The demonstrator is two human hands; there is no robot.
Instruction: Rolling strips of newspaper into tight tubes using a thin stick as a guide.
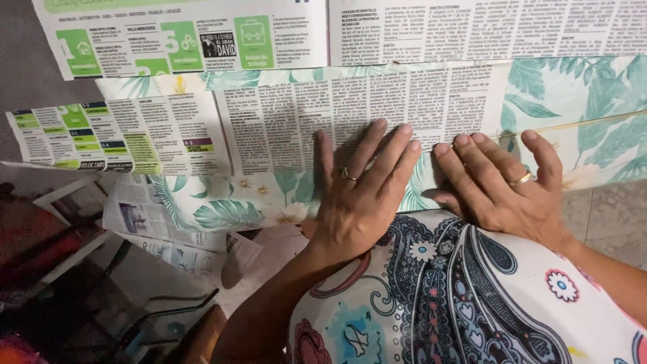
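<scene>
Shirt: nearest my view, a patterned paisley top fills the lower right, with both forearms reaching out from it.
Left hand: I see it lying flat, fingers spread apart and gripping nothing, palm down on the newspaper; a ring sits on one finger.
Right hand: also flat and open, fingers fanned, pressing at the sheet's right edge where it meets the leaf cloth; it wears a ring too.
Newspaper: one printed sheet lies across the worktop under both hands, on top of the leaf cloth. A second sheet with green boxes overhangs the left edge.
Upper sheets: more pages lie along the top, just beyond the pressed one.
Floor: loose pages lie below the worktop edge on the left, near dark, blurred objects I cannot make out.
Risk, as I judge it: the thin paper could crease or tear if either palm drags sideways under pressure.
Risk two: the overhanging left sheet looks unsupported, so a nudge could slide it off to join the pages on the floor.
</scene>
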